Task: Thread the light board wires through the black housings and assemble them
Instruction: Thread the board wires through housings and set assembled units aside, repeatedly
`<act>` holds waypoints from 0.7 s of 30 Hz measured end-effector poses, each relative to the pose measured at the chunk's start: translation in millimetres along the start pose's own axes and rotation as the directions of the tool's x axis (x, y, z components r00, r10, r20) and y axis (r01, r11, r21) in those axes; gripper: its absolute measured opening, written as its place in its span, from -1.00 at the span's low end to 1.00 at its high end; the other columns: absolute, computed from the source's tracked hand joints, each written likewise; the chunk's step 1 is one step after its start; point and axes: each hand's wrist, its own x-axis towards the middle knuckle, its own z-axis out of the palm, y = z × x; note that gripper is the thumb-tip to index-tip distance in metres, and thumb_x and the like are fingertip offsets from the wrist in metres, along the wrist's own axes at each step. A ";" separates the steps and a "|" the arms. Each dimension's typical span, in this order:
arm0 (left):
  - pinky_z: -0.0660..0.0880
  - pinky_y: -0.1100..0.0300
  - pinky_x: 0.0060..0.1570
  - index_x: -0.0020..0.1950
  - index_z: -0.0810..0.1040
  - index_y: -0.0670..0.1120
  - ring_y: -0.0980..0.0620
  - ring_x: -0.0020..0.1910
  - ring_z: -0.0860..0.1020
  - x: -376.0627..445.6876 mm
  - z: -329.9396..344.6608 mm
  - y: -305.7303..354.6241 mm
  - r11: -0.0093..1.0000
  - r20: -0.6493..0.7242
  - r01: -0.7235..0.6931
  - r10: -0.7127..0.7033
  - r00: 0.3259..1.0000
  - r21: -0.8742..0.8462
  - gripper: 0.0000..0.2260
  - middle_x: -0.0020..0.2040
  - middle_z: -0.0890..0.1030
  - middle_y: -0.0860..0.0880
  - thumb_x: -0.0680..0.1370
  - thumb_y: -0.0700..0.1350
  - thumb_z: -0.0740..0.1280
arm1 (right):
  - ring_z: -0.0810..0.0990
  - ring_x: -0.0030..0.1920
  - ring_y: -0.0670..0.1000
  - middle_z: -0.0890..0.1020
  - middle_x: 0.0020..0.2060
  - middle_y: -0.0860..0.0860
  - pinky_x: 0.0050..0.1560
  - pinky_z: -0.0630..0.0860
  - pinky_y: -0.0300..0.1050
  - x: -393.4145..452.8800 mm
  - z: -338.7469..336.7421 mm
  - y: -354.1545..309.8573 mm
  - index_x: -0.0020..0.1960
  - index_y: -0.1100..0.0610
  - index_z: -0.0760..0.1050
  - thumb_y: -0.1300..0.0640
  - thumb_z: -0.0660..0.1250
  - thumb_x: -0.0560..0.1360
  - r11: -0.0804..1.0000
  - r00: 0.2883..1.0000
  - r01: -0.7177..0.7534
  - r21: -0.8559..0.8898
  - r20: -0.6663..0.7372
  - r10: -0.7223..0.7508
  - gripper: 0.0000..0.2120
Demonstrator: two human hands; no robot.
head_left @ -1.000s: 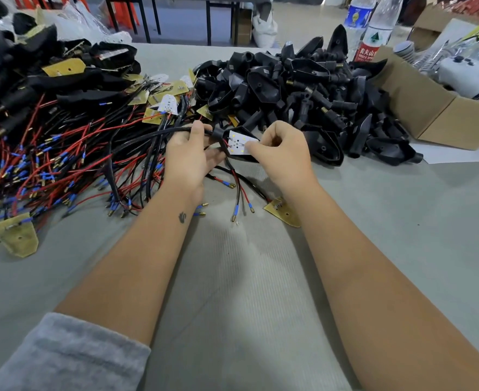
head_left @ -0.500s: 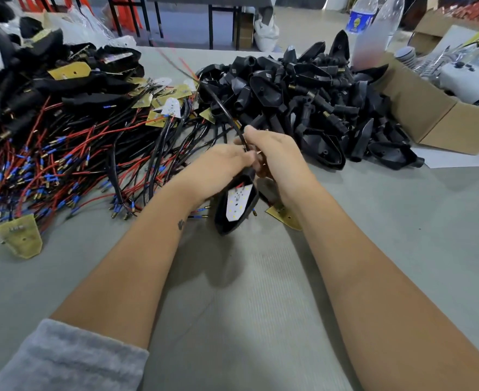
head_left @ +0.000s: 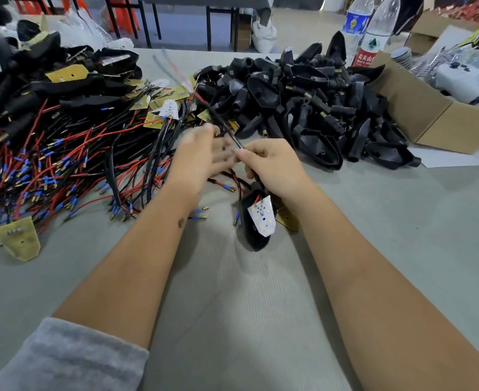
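Her right hand (head_left: 275, 165) pinches the black cable (head_left: 224, 127), the housing (head_left: 253, 221) with its white light board (head_left: 263, 216) hanging below at six o'clock over the tabletop (head_left: 246, 306). The left hand (head_left: 201, 156) is blurred; its grip I cannot tell.

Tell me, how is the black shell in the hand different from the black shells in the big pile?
The held housing has a white light board in it; the piled housings look empty. The held housing hangs from the right hand with its wire pulled out; the piled ones lie jumbled. Both are black.
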 end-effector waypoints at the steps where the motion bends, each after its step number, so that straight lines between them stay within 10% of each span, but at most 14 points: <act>1: 0.63 0.18 -0.09 0.13 0.50 -0.11 0.01 -0.11 0.67 3.8 -4.1 -0.2 0.996 -0.023 -0.027 0.025 0.999 -0.084 -0.76 -0.06 0.68 -0.06 0.70 -0.07 0.06 | 0.39 -0.54 -0.15 0.50 -0.52 -0.04 -0.47 0.32 -0.36 -0.4 1.0 0.1 -0.12 0.30 0.62 0.18 0.29 0.59 1.000 0.999 -0.008 -0.014 0.042 0.009 -0.77; 11: 0.58 0.08 -0.12 -0.01 0.48 0.06 -0.03 -0.13 0.64 2.2 -15.1 -0.7 0.952 0.021 -0.256 0.263 0.965 -0.167 -0.81 -0.22 0.63 -0.03 0.69 -0.02 0.10 | 0.40 -0.60 -0.19 0.51 -0.55 -0.08 -0.51 0.30 -0.42 0.7 0.3 2.1 -0.10 0.26 0.63 0.14 0.32 0.58 0.998 0.990 -0.036 -0.047 0.135 0.042 -0.80; 18: 0.62 0.07 -0.09 -0.08 0.40 -0.08 -0.01 -0.22 0.62 3.9 -18.3 3.3 0.891 -0.192 -0.252 0.191 0.963 -0.378 -0.79 -0.31 0.56 -0.01 0.71 -0.10 0.08 | 0.48 -0.47 -0.04 0.52 -0.48 0.03 -0.46 0.39 -0.29 -6.3 -6.9 -2.5 -0.14 0.18 0.64 0.14 0.34 0.58 0.982 0.914 -0.101 0.161 0.406 0.027 -0.81; 21: 0.51 0.23 -0.37 -0.11 0.37 -0.10 0.09 -0.45 0.46 8.2 -16.6 3.0 0.892 -0.192 -0.227 0.162 0.968 -0.391 -0.77 -0.40 0.45 0.02 0.71 -0.13 0.05 | 0.45 -0.35 0.06 0.59 -0.38 0.04 -0.40 0.36 -0.22 -3.7 -13.3 -6.6 -0.14 0.10 0.68 0.03 0.35 0.56 0.994 0.926 -0.076 0.084 0.376 0.039 -0.79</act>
